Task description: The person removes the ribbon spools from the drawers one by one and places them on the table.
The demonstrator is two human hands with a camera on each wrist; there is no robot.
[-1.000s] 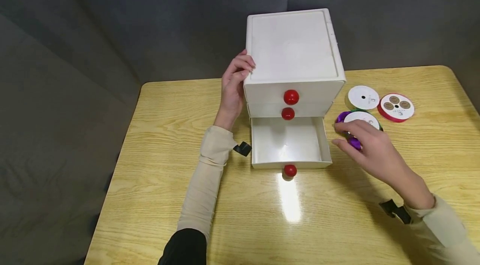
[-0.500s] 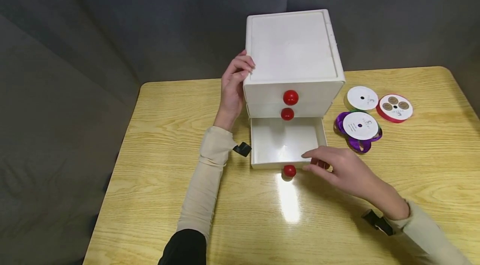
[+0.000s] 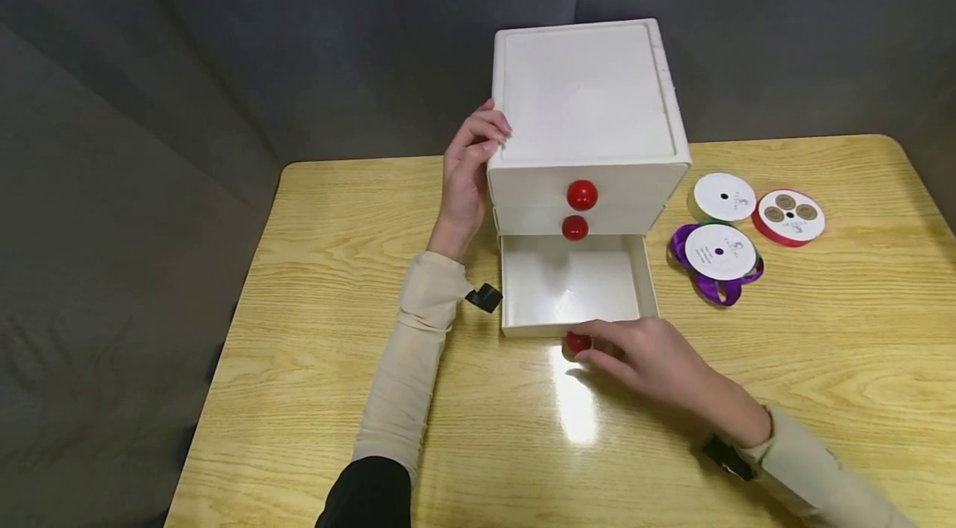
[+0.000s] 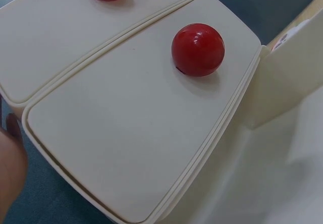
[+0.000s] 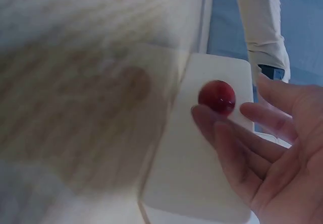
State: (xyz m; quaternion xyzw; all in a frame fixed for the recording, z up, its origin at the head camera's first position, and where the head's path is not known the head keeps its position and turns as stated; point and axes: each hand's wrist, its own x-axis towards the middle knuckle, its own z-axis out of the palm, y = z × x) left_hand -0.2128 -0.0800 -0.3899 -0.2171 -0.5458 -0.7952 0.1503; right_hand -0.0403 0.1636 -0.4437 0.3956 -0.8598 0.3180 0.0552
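Note:
A white drawer cabinet (image 3: 586, 96) with red ball knobs stands at the table's back. Its bottom drawer (image 3: 568, 283) is pulled out and nothing lies inside. My left hand (image 3: 469, 167) holds the cabinet by its upper left edge, fingers bent over the top. In the left wrist view only a bit of that hand (image 4: 10, 163) shows beside the cabinet. At the bottom drawer's red knob (image 3: 577, 342), my right hand (image 3: 657, 358) has thumb and forefinger on either side. The right wrist view shows its loosely bent fingers around the knob (image 5: 217, 98), with a gap at the thumb.
Right of the cabinet lie a white ribbon spool (image 3: 723, 197), a red ribbon spool (image 3: 789, 217) and a spool with loose purple ribbon (image 3: 720, 252). They rest on the wooden table (image 3: 336, 279). A dark curtain (image 3: 373, 38) hangs behind.
My right hand has moved left and toward the table front, from above the purple ribbon spool to the bottom drawer's knob. The left hand and the drawer have stayed put.

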